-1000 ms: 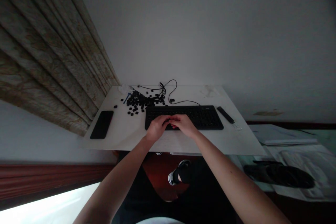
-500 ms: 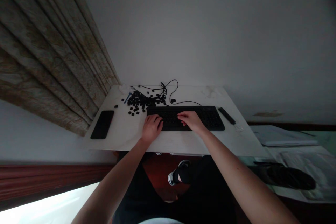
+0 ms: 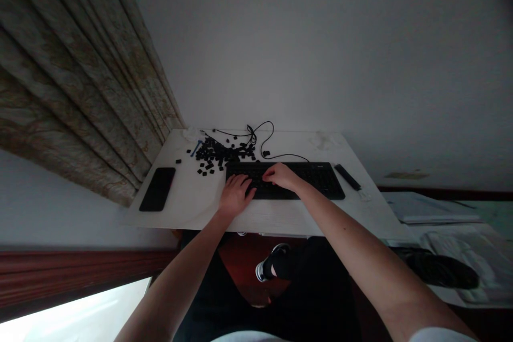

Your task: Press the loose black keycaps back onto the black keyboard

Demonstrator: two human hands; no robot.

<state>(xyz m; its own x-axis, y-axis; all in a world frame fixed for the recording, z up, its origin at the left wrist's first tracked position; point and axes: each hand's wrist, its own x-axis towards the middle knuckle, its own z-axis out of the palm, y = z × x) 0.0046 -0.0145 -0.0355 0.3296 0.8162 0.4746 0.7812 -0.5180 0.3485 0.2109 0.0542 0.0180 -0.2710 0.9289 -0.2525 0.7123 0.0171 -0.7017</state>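
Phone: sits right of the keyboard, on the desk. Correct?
Wrong side: the phone lies left of the keyboard, as the head view shows. It is on the desk, as you said.

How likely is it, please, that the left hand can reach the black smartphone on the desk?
Likely yes: the left hand sits at the end of the keyboard, and only white desktop lies between it and the smartphone.

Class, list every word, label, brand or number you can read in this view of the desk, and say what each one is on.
None can be read. The small mark along the top edge of the black keyboard and the legends on its keys are too small to read.
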